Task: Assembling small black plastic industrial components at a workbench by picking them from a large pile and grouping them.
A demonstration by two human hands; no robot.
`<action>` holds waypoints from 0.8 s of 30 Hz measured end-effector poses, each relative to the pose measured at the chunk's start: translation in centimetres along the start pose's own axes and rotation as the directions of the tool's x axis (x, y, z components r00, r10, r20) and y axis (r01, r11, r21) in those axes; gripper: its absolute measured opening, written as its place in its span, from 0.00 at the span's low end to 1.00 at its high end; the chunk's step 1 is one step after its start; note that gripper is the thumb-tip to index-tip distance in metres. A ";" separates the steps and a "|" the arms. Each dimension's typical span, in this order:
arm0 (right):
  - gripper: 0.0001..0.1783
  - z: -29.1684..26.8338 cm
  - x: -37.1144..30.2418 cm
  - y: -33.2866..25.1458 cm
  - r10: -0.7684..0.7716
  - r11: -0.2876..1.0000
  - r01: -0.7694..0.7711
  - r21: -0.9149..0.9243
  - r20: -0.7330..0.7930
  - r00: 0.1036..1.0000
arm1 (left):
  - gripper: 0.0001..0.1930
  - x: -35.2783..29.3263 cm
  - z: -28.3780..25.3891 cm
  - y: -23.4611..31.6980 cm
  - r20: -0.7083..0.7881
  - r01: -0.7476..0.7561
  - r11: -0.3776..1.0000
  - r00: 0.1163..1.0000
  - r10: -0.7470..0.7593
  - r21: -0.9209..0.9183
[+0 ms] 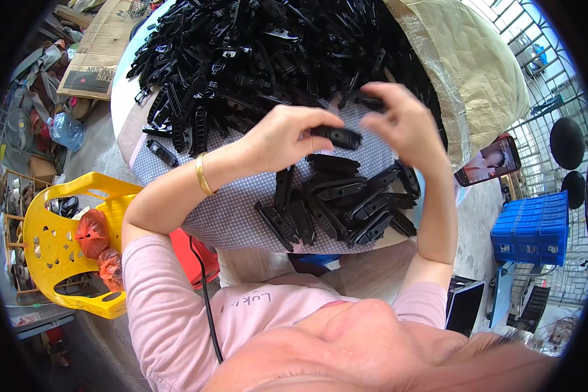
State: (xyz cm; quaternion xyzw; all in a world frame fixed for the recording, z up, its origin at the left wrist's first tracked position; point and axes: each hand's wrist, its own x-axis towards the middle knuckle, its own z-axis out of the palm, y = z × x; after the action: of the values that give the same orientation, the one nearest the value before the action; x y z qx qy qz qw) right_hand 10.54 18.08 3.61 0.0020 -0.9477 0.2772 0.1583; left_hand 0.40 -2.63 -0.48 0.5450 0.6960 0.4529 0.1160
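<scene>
A small black plastic part (336, 137) is over the near half of the table, between the two hands and just above a loose group of similar parts. The left hand (282, 138) pinches it at its left end between thumb and fingers, and a gold bangle (204, 174) circles that wrist. The right hand (404, 124) is just beyond the part's other end, slightly blurred, with thumb and fingers spread apart; another dark piece shows in the gap, but I cannot tell whether the fingers touch it. Below the hands, the loose group (333, 204) lies in a jumble on a dotted cloth (225, 212), near the table edge. A far larger heap of black parts (261, 52) covers the far side, with brown wrapping paper (487, 72) to its right. Further out, a lit phone (489, 162) and a blue crate (530, 228) are at right; a yellow chair (46, 228) bearing orange-red bags (93, 234) is at left.
</scene>
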 end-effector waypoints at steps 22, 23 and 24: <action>0.23 2.8 1.0 3.3 0.108 0.984 -0.106 0.143 -0.006 0.994 | 0.19 1.6 -0.4 -3.1 -0.109 -0.084 0.744 0.972 0.207 0.663; 0.23 2.7 0.9 3.2 0.105 0.984 -0.103 0.144 -0.007 0.994 | 0.20 1.6 -0.7 -2.8 -0.148 -0.090 0.788 0.963 0.225 0.608; 0.27 2.6 0.8 3.1 0.088 0.945 -0.087 0.316 0.012 0.996 | 0.17 1.9 -0.8 -2.4 -0.224 -0.112 0.808 0.931 0.289 0.578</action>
State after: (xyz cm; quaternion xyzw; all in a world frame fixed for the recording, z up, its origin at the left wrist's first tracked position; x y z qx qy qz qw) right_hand 8.71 19.41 0.18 -0.0150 -0.8901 0.4321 0.1443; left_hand -2.47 -1.39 -1.21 0.5505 0.7444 0.3181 -0.2040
